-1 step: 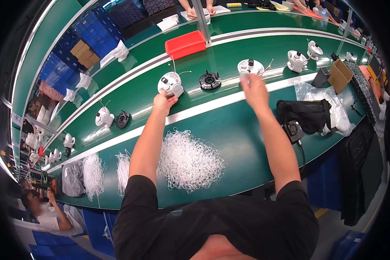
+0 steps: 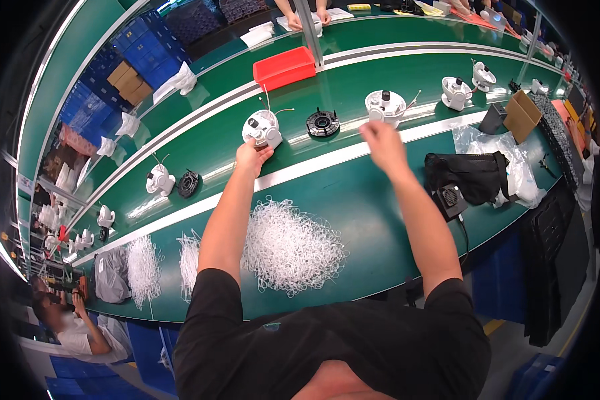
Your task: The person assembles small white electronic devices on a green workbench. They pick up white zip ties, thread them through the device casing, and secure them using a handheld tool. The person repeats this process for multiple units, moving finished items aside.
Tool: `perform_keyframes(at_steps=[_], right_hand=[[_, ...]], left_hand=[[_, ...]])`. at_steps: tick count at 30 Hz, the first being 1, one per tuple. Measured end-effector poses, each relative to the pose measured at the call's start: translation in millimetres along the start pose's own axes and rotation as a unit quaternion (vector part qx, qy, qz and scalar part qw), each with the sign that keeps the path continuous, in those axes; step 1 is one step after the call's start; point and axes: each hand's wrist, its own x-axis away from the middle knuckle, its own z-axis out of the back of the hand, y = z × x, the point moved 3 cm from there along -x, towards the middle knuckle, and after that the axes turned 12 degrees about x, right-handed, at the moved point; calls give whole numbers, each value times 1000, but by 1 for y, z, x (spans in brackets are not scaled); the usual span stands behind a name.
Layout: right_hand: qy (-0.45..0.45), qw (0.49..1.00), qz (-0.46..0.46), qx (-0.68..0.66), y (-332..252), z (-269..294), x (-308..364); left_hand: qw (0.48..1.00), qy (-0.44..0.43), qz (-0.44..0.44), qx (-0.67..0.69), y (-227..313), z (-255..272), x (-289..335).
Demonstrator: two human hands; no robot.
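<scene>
My left hand (image 2: 252, 157) grips the near edge of a white round plastic housing (image 2: 263, 129), with its thumb and fingers at the rim. Thin wires stand up from this housing, and a black knob sits inside it. My right hand (image 2: 385, 145) is just on the near side of another white housing (image 2: 387, 103), its fingers bent and slightly blurred; I cannot make out whether anything is between them. A black round base (image 2: 323, 124) with short prongs lies between the two housings on the green belt.
A pile of white looped ties (image 2: 293, 250) lies on the green table before me. A red bin (image 2: 284, 69) stands beyond the belt. More white housings (image 2: 456, 93) sit to the right. A black bag (image 2: 470, 177) and a small black fan device (image 2: 451, 200) lie at right.
My right hand has drawn back toward me and a little left, away from the right-hand white housing. My left hand stays on its housing.
</scene>
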Motion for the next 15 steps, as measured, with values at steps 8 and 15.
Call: perform_keyframes(at_steps=[8, 15], right_hand=[[-117, 984, 88, -98, -39, -62, 29], [35, 986, 138, -90, -37, -57, 30]], left_hand=[[997, -38, -22, -60, -9, -37, 58], [970, -172, 39, -167, -21, -81, 148]])
